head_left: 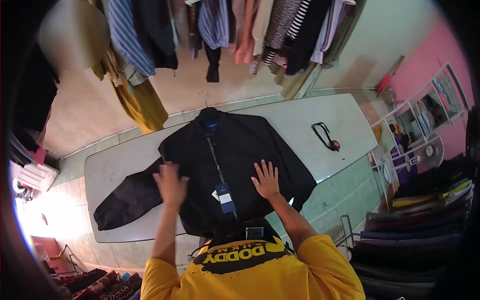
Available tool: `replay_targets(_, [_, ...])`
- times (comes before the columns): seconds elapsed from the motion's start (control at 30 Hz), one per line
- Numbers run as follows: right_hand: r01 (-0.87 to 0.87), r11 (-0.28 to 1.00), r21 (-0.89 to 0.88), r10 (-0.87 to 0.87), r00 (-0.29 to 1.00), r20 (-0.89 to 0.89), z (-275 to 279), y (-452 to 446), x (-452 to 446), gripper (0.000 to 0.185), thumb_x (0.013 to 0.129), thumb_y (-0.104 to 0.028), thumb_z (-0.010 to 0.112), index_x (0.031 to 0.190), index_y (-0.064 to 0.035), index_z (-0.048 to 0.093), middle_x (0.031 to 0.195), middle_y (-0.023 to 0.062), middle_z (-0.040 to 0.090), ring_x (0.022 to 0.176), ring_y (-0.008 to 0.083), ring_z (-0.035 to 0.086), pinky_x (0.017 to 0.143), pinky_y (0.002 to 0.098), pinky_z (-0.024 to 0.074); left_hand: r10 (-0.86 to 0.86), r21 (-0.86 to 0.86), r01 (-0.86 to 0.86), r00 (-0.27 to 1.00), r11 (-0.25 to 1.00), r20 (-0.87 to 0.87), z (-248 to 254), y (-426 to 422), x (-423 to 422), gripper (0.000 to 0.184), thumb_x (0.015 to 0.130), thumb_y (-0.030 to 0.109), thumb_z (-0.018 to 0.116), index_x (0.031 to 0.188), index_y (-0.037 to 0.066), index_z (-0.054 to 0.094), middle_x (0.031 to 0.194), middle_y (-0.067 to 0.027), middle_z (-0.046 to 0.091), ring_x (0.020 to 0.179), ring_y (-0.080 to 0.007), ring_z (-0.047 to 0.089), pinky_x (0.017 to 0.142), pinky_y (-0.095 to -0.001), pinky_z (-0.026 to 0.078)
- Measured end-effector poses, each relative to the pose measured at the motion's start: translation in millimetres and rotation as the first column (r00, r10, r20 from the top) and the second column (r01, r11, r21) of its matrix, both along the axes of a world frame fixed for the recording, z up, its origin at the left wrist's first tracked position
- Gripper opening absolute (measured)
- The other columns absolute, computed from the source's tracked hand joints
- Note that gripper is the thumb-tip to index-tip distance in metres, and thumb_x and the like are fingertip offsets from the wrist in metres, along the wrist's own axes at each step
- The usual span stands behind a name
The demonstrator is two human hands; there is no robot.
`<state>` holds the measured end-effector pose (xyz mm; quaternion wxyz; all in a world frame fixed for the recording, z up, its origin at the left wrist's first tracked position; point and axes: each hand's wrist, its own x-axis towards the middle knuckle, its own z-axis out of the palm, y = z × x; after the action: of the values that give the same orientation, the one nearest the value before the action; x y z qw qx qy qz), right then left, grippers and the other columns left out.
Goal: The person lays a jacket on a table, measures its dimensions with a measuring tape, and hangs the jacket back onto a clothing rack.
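Observation:
A black zip-front jacket [240, 145] lies spread on the pale table, front side up, with a hanger hook [204, 96] showing above its collar. One sleeve stretches out to the left; the other runs down the right side. A dark blue tag [225, 199] hangs beside the zipper. My left hand [171, 184], slightly blurred, is over the jacket's left side near the sleeve, fingers apart; whether it touches the cloth I cannot tell. On the right front of the jacket, my right hand [266, 179] rests flat with its fingers spread. Neither hand holds anything.
The white table [345, 120] carries a black strap with a small red-and-black end [334, 145] at the right. Garments hang along the wall [215, 25]. Folded dark clothes [400, 235] are stacked at right, near a fan [429, 151]. Patterned cloth [107, 287] lies lower left.

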<state>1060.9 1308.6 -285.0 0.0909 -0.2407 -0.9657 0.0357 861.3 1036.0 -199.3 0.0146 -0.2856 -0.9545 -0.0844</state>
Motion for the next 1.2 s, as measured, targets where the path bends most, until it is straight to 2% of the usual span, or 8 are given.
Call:
replay_targets(0.27, [0.083, 0.986, -0.145, -0.146, 0.852, -0.502, -14, 14, 119, 0.053, 0.072, -0.012, 0.061, 0.118, 0.0014, 0.037, 0.120, 0.0227, 0.037, 0.113, 0.0390, 0.035, 0.098, 0.0482, 0.0245, 0.031, -0.070, -0.016, 0.976, 0.997, 0.217, -53, 65, 61, 0.072, 0.079, 0.047, 0.054, 0.138, 0.022, 0.022, 0.146, -0.0079, 0.010, 0.134, -0.0338, 0.007, 0.099, -0.0650, 0.006])
replay_targets(0.53, [0.409, 0.775, -0.482, -0.611, 0.680, -0.405, -35, 56, 146, 0.070, 0.050, 0.004, 0.062, 0.114, 0.0028, 0.032, 0.108, 0.0235, 0.034, 0.108, 0.0411, 0.034, 0.095, 0.0445, 0.0286, 0.085, -0.148, -0.057, 0.978, 0.987, 0.192, -54, 70, 63, 0.071, 0.079, 0.049, 0.052, 0.139, 0.027, 0.021, 0.146, -0.0051, 0.011, 0.134, -0.0324, 0.009, 0.100, -0.0642, 0.006])
replay_targets(0.73, [0.154, 0.775, -0.612, -0.290, 0.948, -0.129, 29, 197, 204, 0.032, 0.061, 0.003, 0.046, 0.090, 0.0017, 0.059, 0.074, 0.0148, 0.059, 0.070, 0.0319, 0.058, 0.072, 0.0380, 0.0467, 0.117, -0.177, -0.084, 0.976, 0.981, 0.185, -56, 73, 65, 0.070, 0.079, 0.047, 0.053, 0.138, 0.027, 0.021, 0.147, -0.0042, 0.010, 0.134, -0.0318, 0.008, 0.101, -0.0634, 0.006])
replay_targets(0.8, [0.145, 0.270, -0.952, -0.496, 0.868, -0.009, 69, 256, 202, 0.027, 0.064, 0.003, 0.047, 0.089, 0.0014, 0.059, 0.079, 0.0145, 0.061, 0.075, 0.0263, 0.061, 0.072, 0.0327, 0.0466, 0.118, -0.181, -0.085, 0.977, 0.980, 0.178, -55, 74, 64, 0.070, 0.079, 0.045, 0.054, 0.138, 0.026, 0.022, 0.147, -0.0042, 0.010, 0.134, -0.0317, 0.008, 0.101, -0.0632, 0.007])
replay_targets(0.9, [0.051, 0.359, -0.932, -0.367, 0.926, -0.091, 80, 320, 190, 0.023, 0.066, 0.001, 0.052, 0.087, -0.0021, 0.061, 0.082, 0.0127, 0.063, 0.076, 0.0221, 0.062, 0.069, 0.0304, 0.0469, 0.139, -0.189, -0.104, 0.973, 0.977, 0.186, -55, 76, 65, 0.070, 0.079, 0.042, 0.056, 0.138, 0.026, 0.022, 0.147, -0.0042, 0.011, 0.134, -0.0312, 0.008, 0.102, -0.0625, 0.007])
replay_targets(0.97, [0.066, 0.772, -0.632, -0.072, 0.997, 0.017, 59, 349, 182, 0.016, 0.066, -0.004, 0.059, 0.082, -0.0054, 0.062, 0.081, 0.0117, 0.063, 0.077, 0.0226, 0.062, 0.068, 0.0336, 0.0478, 0.142, -0.187, -0.106, 0.971, 0.977, 0.192, -57, 75, 65, 0.070, 0.079, 0.042, 0.056, 0.138, 0.026, 0.022, 0.147, -0.0043, 0.010, 0.134, -0.0312, 0.008, 0.102, -0.0624, 0.007])
replay_targets(1.13, [0.461, 0.868, -0.187, -0.317, 0.802, 0.506, 66, 375, 159, 0.032, 0.058, -0.021, 0.074, 0.081, -0.0066, 0.059, 0.090, 0.0133, 0.061, 0.090, 0.0298, 0.057, 0.072, 0.0424, 0.0479, 0.207, -0.230, -0.149, 0.946, 0.962, 0.251, -52, 81, 65, 0.069, 0.081, 0.036, 0.054, 0.139, 0.026, 0.019, 0.147, -0.0050, 0.007, 0.135, -0.0320, 0.005, 0.102, -0.0613, 0.006])
replay_targets(1.2, [0.528, 0.830, -0.183, -0.539, 0.842, -0.014, 60, 367, 147, 0.051, 0.058, -0.030, 0.075, 0.100, -0.0123, 0.053, 0.114, 0.0183, 0.051, 0.106, 0.0379, 0.048, 0.074, 0.0448, 0.0471, 0.224, -0.240, -0.165, 0.943, 0.957, 0.248, -54, 83, 67, 0.068, 0.082, 0.037, 0.053, 0.139, 0.027, 0.018, 0.147, -0.0051, 0.006, 0.135, -0.0320, 0.005, 0.102, -0.0611, 0.007])
